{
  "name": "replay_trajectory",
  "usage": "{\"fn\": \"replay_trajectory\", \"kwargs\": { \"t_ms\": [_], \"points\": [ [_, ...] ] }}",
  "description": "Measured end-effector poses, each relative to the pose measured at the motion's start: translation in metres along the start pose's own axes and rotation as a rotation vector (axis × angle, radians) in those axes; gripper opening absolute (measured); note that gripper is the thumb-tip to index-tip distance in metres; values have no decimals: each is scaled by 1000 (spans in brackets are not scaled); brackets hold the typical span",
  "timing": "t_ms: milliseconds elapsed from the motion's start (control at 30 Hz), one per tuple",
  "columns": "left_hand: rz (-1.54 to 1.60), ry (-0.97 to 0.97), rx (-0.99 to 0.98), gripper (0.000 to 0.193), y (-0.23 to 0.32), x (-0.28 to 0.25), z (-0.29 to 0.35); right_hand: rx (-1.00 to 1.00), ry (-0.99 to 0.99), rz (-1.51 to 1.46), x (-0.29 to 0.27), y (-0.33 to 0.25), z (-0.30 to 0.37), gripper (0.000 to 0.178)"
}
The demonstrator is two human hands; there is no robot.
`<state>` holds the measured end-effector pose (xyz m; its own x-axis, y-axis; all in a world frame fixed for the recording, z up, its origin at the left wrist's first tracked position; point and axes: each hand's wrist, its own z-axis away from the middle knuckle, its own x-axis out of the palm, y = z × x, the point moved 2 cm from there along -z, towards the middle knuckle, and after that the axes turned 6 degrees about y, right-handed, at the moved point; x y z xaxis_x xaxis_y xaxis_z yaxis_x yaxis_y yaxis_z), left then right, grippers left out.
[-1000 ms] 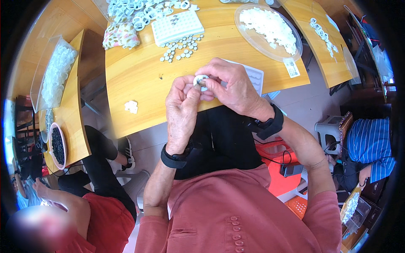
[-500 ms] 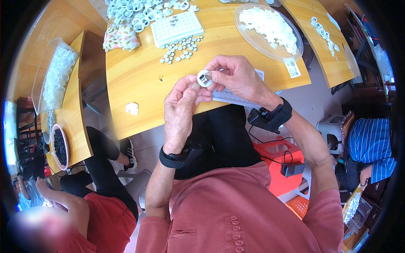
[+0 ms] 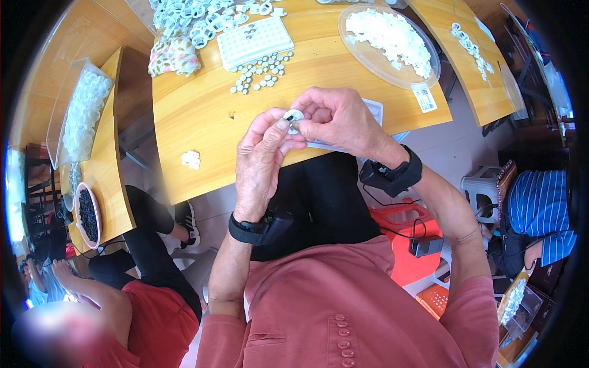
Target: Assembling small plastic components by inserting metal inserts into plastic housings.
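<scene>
A small round white plastic part point(image 3: 294, 115) with a dark slot in its face is held up over the table's near edge. My left hand point(image 3: 262, 150) pinches its left side between thumb and fingers. From the right, my right hand point(image 3: 343, 119) is closed on the same part, its thumb and fingertips at the face. Whether a smaller piece sits in those fingertips I cannot make out. Partly hidden beneath my right hand lies a pale tray point(image 3: 374, 110). Farther off, several small round greyish discs point(image 3: 265, 72) are scattered before a white gridded tray point(image 3: 254, 42).
White ring-shaped parts point(image 3: 184, 18) are heaped at the back left beside a flowered cloth point(image 3: 173, 57). A round clear tray point(image 3: 348, 46) holds small white pieces. More white bits point(image 3: 191, 159) lie at the left. Two people point(image 3: 156, 313) point(image 3: 537, 205) sit either side.
The round white part has shifted slightly left and tilted. My right hand has moved a little left and down, its fingers curling more over the part.
</scene>
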<state>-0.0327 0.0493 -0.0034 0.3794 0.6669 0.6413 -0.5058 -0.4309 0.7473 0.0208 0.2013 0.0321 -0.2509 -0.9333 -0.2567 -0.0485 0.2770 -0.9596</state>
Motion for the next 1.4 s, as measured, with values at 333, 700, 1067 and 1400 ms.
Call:
{"fn": "replay_trajectory", "kwargs": {
  "t_ms": [333,700,1067,1400],
  "points": [
    [-23,15,3,19,-1,3,3,-6,41,71,3,-3,3,11],
    [41,4,-46,19,-2,-5,-3,171,-79,-203,-1,8,-5,13],
    [2,3,-11,17,-2,0,-2,150,-103,-193,-3,14,-5,14],
    [-1,-8,-10,17,-1,0,-3,131,-103,-99,-1,14,-5,13]
  ]
}}
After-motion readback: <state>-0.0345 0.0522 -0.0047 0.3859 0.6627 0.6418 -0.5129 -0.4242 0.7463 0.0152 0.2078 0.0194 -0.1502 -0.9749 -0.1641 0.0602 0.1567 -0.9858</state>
